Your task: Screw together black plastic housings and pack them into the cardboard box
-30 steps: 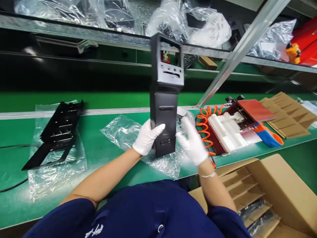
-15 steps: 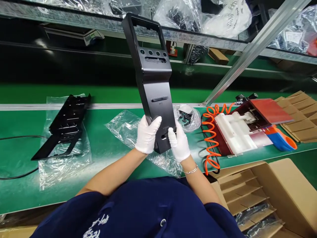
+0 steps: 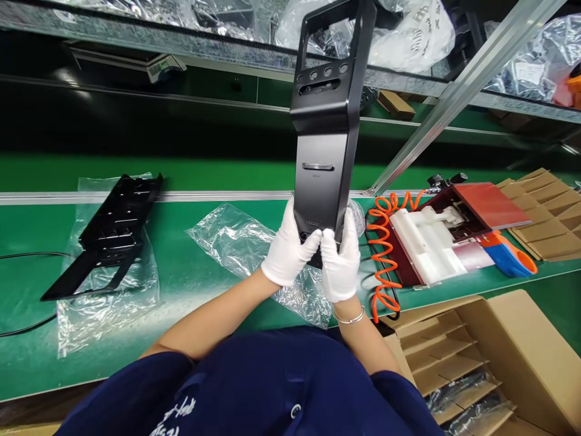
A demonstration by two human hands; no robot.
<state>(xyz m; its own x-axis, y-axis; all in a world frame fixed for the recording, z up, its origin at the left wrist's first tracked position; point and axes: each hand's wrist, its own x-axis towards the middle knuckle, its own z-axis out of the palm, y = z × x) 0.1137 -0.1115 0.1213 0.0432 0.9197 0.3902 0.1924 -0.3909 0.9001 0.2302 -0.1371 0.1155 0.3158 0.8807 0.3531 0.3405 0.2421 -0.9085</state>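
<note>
A long black plastic housing, with a rectangular opening at its far end and a row of round holes, is held up over the bench. My left hand, in a white glove, grips its near left edge. On the near right edge, my gloved right hand is closed too, both thumbs lying on the front face. Beneath my hands a clear plastic bag lies on the green bench. A second black housing part, its ribbed inner side up, rests at the left on another clear bag.
An orange coiled air hose and a red machine with a white fixture stand at the right, beside a blue-orange tape roll. A divided cardboard box sits lower right. A metal shelf edge and slanted post border the back.
The held housing has swung to the right and turned, now showing its right side wall. Both hands have moved slightly right with it and closer together, covering more of its near end.
</note>
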